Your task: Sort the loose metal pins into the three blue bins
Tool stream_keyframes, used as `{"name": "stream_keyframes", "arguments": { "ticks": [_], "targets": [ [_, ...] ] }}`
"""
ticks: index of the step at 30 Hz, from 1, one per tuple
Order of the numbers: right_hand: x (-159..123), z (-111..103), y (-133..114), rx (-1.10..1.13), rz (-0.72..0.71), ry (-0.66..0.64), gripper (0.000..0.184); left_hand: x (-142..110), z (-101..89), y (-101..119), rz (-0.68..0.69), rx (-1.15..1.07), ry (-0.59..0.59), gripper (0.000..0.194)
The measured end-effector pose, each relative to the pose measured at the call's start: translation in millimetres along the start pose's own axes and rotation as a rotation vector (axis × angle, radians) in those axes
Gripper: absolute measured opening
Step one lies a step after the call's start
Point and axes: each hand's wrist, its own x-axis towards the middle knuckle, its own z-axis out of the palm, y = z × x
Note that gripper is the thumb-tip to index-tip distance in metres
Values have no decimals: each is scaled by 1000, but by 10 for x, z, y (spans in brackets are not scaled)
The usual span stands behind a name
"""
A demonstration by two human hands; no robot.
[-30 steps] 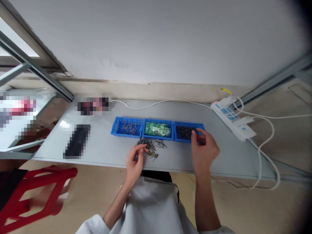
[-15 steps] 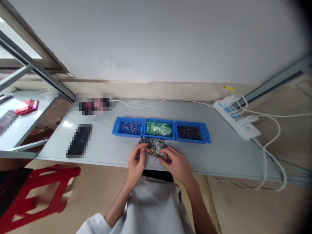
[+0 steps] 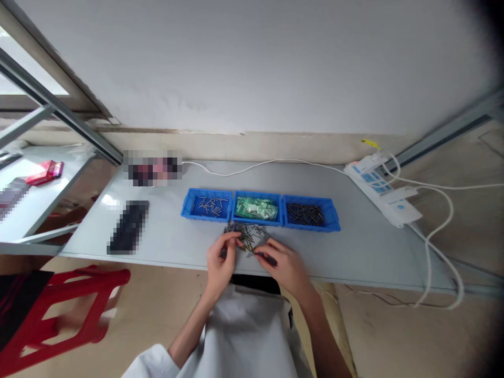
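A loose pile of small dark and brass screws (image 3: 247,234) lies on the grey table (image 3: 354,247), just in front of three blue trays. My left hand (image 3: 220,260) rests at the pile's left edge, thumb and forefinger pinched together at the screws. My right hand (image 3: 284,262) is at the pile's near right edge, fingertips closed on a small screw. The left blue tray (image 3: 207,205) holds silvery screws. A green packet fills the middle tray (image 3: 256,208), and the right tray (image 3: 309,214) holds dark screws.
A white power strip (image 3: 381,195) with white cables lies at the table's right rear. A blurred dark object (image 3: 128,227) sits at the left of the table. A red stool (image 3: 59,310) stands on the floor at the lower left. A side shelf (image 3: 31,199) is further left.
My right hand left the right blue tray and came back to the near side of the screw pile, where its fingers closed. My left hand stayed at the pile.
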Motion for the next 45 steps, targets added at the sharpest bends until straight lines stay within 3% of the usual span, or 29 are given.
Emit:
{"name": "stream_keyframes", "arguments": {
  "ticks": [15,24,31,35,39,45],
  "targets": [
    [-2,-46,-11,36,20,1,11,8,-2,61,34,35,-25,25],
    [79,-18,-104,82,9,150,7,-6,14,16,277,184,-241,17],
    [212,-25,-210,67,-72,218,11,3,28,10,270,163,-194,16],
    [218,21,-244,190,-11,265,3,16,0,72,259,70,-166,22],
    [180,111,-286,319,25,207,6,34,-38,84,237,25,-156,23],
    [166,180,-351,389,41,284,13,75,-66,85,221,-17,-273,28]
  ]
}}
